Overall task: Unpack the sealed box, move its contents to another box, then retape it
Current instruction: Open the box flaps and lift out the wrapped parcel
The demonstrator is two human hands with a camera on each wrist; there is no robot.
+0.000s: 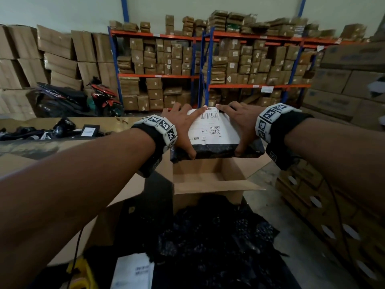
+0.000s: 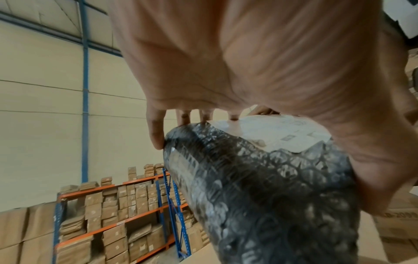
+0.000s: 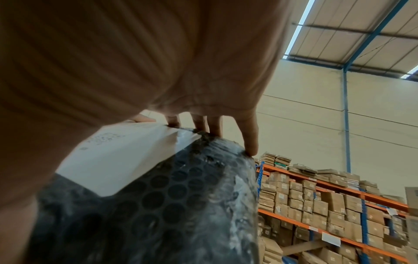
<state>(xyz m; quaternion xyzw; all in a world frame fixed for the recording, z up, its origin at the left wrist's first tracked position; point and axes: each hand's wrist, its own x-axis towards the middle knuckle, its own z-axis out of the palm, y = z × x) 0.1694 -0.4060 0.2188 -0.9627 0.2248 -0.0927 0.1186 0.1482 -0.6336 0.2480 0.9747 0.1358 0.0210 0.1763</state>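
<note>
A parcel (image 1: 214,134) wrapped in black bubble wrap, with a white shipping label on top, is held in the air just above an open cardboard box (image 1: 208,180). My left hand (image 1: 183,130) grips its left end, fingers over the top and thumb on the near side. My right hand (image 1: 239,126) grips its right end the same way. In the left wrist view the parcel (image 2: 260,187) lies under the palm and fingertips of the left hand (image 2: 192,125). In the right wrist view the parcel (image 3: 158,196) sits under the fingers of the right hand (image 3: 203,128). The box interior looks empty where visible.
A pile of black bubble-wrapped parcels (image 1: 208,243) lies in a large carton near me, with a white label (image 1: 133,272) and a yellow object (image 1: 81,272) at its left. Black items (image 1: 62,130) lie on cardboard at left. Stacked cartons (image 1: 333,205) stand right; shelves (image 1: 208,69) behind.
</note>
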